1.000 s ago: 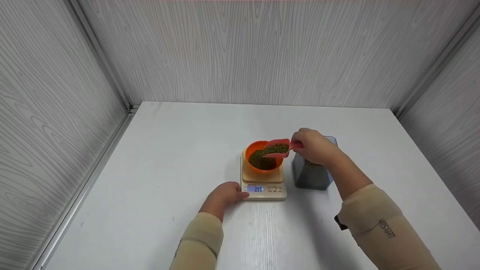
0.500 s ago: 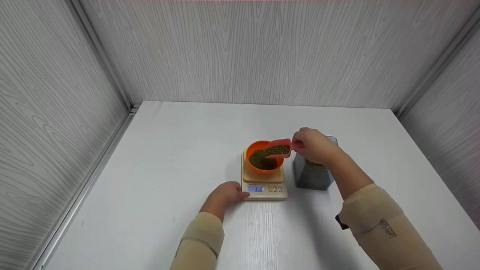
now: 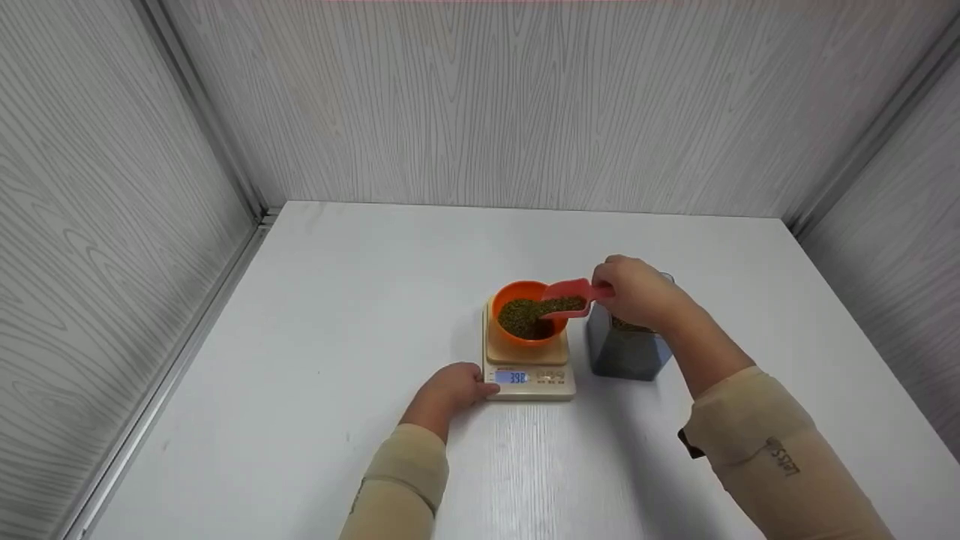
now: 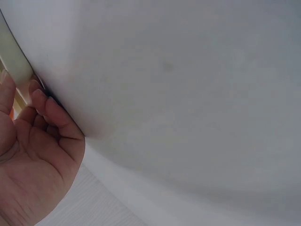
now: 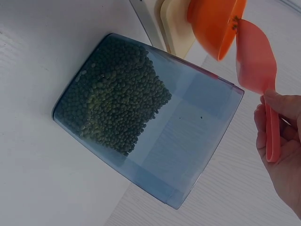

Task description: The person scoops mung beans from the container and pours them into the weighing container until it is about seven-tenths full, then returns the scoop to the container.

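Observation:
My right hand (image 3: 634, 291) grips the handle of a pink scoop (image 3: 571, 292), also seen in the right wrist view (image 5: 256, 56). Small green beans lie in the scoop, its lip over the right side of an orange bowl (image 3: 501, 330). Beans heap inside the bowl, which stands on a cream kitchen scale (image 3: 553, 391). The lit display seems to read 398. My left hand (image 3: 450, 388) holds the scale's front left corner, thumb on top. In the left wrist view, its fingers (image 4: 54, 113) curl against the scale's lower edge.
Right of the scale stands a clear bluish container (image 3: 628, 356), partly hidden under my right hand. In the right wrist view it is partly filled with green beans (image 5: 120, 94). The white table (image 3: 360, 300) ends at grey wood-grain panels (image 3: 480, 105) behind and on both sides.
The scoop and right hand have shifted slightly right, and the scoop holds fewer beans. The display digits have changed, dipping and then rising. My left hand stays put on the scale.

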`<state>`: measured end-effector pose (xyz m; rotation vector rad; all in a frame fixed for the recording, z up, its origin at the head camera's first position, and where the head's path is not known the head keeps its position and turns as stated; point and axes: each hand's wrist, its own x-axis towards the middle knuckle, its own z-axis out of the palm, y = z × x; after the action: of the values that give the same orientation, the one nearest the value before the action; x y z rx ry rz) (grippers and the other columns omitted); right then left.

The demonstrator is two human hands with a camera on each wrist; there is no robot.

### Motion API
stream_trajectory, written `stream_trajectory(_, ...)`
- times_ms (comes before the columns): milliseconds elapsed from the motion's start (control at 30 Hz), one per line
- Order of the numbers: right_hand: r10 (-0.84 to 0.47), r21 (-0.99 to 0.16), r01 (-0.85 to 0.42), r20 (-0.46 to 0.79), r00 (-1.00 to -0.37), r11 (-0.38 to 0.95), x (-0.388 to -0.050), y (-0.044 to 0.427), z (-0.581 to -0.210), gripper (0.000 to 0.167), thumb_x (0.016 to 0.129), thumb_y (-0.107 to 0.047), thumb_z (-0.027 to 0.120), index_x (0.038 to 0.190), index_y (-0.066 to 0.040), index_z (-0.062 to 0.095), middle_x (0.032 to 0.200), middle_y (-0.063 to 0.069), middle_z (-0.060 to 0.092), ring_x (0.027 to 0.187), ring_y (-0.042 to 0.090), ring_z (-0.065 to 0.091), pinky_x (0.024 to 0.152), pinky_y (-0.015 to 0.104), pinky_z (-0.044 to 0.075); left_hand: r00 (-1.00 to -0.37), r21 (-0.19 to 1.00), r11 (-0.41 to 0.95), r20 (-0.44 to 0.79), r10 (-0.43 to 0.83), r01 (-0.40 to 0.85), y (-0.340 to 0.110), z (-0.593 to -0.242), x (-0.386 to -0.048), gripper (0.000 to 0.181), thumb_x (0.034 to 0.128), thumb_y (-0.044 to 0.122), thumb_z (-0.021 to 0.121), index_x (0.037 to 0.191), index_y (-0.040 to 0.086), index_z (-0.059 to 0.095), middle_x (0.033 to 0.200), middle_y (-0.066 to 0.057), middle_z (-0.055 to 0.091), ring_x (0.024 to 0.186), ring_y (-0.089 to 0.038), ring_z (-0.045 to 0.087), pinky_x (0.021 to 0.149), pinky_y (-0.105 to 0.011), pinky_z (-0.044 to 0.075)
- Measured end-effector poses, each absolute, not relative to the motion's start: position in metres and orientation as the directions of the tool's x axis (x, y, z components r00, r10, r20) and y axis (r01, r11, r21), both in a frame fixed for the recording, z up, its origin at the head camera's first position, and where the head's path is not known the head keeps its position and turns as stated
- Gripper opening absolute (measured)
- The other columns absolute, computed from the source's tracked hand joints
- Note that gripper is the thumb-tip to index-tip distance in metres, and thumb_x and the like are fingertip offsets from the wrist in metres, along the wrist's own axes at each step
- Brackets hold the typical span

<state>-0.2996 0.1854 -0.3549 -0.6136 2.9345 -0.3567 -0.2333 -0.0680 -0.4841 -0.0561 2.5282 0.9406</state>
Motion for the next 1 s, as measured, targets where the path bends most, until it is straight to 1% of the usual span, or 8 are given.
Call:
stream_trajectory(167,-0.428,-0.213,-0.409,-0.050,-0.903,0.887,-0.2986,0.1860,-0.3533,0.013,0.082,-0.003,0.062,0.094,-0.007,0.064,0.087,0.006,0.055,0.077,0.022,0.052,0.070,0.036,0.047,-0.904,0.609,0.773,-0.412,0.116,-0.178,-0.0679,-0.4840,-0.2337,0.029,0.0841,0.039,0.063,0.077,0.012,0.056,0.074,-0.002,0.051,0.073,-0.019,0.047,0.072,-0.035,0.040)
stream_trajectory(400,-0.482,-0.140,-0.476,-0.009,-0.876,0.868,-0.2962,0.1868,-0.3508,0.015,0.080,0.003,0.060,0.094,-0.004,0.063,0.087,0.007,0.054,0.077,0.022,0.052,0.071,0.037,0.047,-0.905,0.607,0.776,-0.408,0.122,-0.169,-0.0679,-0.4887,-0.2364,0.032,0.0844,0.038,0.063,0.071,0.012,0.050,0.067,0.000,0.044,0.066,-0.016,0.043,0.063,-0.030,0.036)
stream_trajectory(633,-0.481,-0.077,-0.479,-0.009,-0.877,0.875,-0.2942,0.1855,-0.3482,0.019,0.079,0.005,0.058,0.095,-0.003,0.063,0.088,0.008,0.054,0.077,0.023,0.053,0.072,0.038,0.048,-0.907,0.610,0.775,-0.403,0.122,-0.167,-0.0678,-0.4883,-0.2368,0.030,0.0842,0.037,0.063,0.072,0.011,0.051,0.068,-0.001,0.046,0.068,-0.016,0.045,0.065,-0.031,0.037)
stream_trajectory(867,-0.485,-0.009,-0.485,-0.004,-0.874,0.874,-0.2931,0.1844,-0.3458,0.020,0.079,0.003,0.060,0.098,-0.004,0.063,0.087,0.009,0.055,0.078,0.023,0.054,0.075,0.038,0.049,-0.901,0.604,0.775,-0.419,0.112,-0.185,-0.0675,-0.4844,-0.2355,0.030,0.0839,0.035,0.064,0.073,0.010,0.052,0.069,-0.003,0.049,0.069,-0.017,0.047,0.065,-0.032,0.038)
stream_trajectory(1000,-0.487,-0.007,-0.487,0.004,-0.874,0.874,-0.2933,0.1868,-0.3464,0.020,0.079,0.001,0.062,0.098,-0.005,0.063,0.089,0.009,0.056,0.080,0.023,0.054,0.075,0.038,0.049,-0.899,0.604,0.774,-0.425,0.110,-0.191,-0.0674,-0.4852,-0.2360,0.030,0.0835,0.035,0.064,0.074,0.010,0.053,0.070,-0.003,0.049,0.070,-0.018,0.047,0.067,-0.032,0.038)
